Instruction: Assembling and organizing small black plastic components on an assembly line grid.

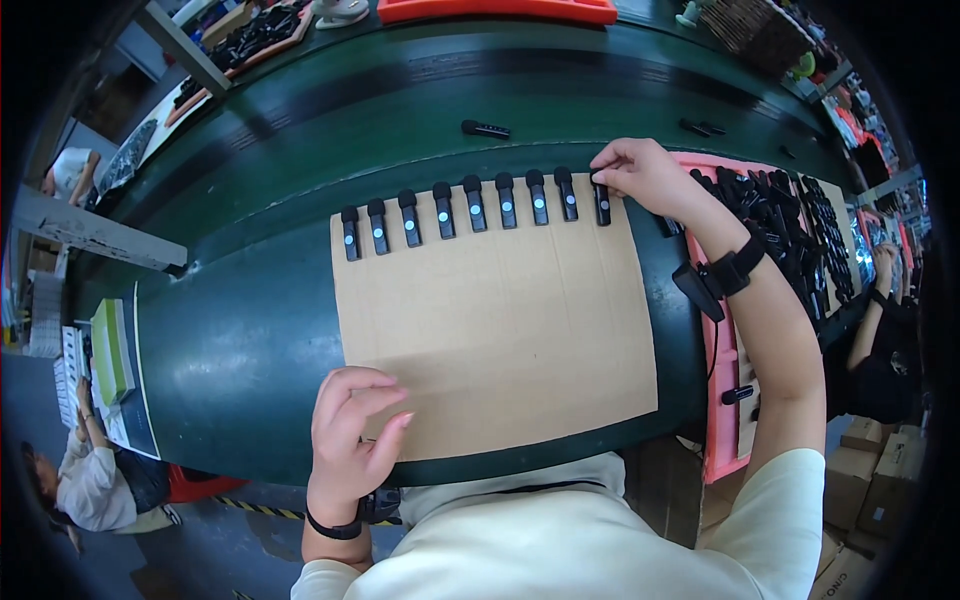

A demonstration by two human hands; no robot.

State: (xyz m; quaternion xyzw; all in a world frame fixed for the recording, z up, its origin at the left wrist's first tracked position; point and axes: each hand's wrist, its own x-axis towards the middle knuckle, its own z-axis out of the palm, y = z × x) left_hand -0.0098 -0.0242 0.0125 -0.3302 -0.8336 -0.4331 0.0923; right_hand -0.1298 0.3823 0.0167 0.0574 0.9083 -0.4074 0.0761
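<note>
A flat sheet of tan cardboard (500, 340) lies on the green work surface in front of me. Along its far edge stands a row of several small black clip-on microphones (475, 205), each with a foam tip and a pale round spot. At the row's right end, my right hand (640, 175) pinches the foam-tip end of the last microphone (602, 208), whose body rests on the cardboard. My left hand (352, 425) hovers by the cardboard's near left corner, fingers loosely curved and apart, holding nothing.
To the right, a pink tray (718, 435) holds a heap of black microphones (765, 215). Beyond the cardboard lies a loose microphone (487, 130). A red tray (500, 10) stands at the far edge. Green-and-white boxes (112, 350) sit at left; other people work on both sides.
</note>
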